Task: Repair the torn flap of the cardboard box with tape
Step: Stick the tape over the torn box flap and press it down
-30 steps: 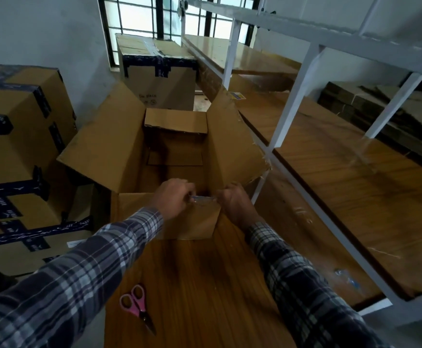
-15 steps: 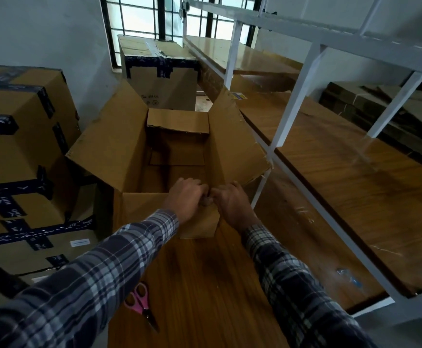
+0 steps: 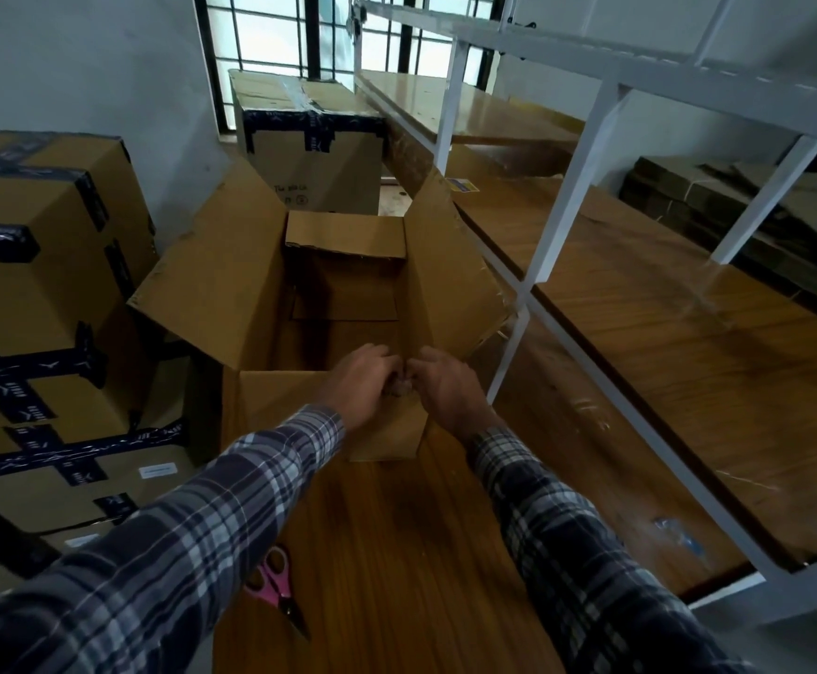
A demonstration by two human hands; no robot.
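A big open cardboard box [image 3: 348, 304] stands on a brown wooden table [image 3: 397, 552], right in front of the person. Its 4 flaps are open. The left flap [image 3: 217, 284] and the right flap [image 3: 450, 279] stick up and lean out. The far flap [image 3: 346, 234] tips a little into the box. The near flap [image 3: 299, 411] hangs down over the front of the box, toward the person. Both hands are at the right end of the near flap, close to the front right corner of the box. The left hand [image 3: 363, 384] and the right hand [image 3: 445, 389] touch each other, with the fingers curled in tight. They seem to pinch something small between them at the top edge of the flap, but it is too hidden to tell what it is. Both arms wear a checked sleeve [image 3: 231, 513]. Pink scissors [image 3: 275, 583] lie on the table near the left arm, well apart from the hands. Taped boxes [image 3: 42, 294] are stacked on the left. Another taped box [image 3: 309, 138] sits behind the open box, under a window. A white metal shelf rack [image 3: 562, 197] with wooden boards stands on the right.
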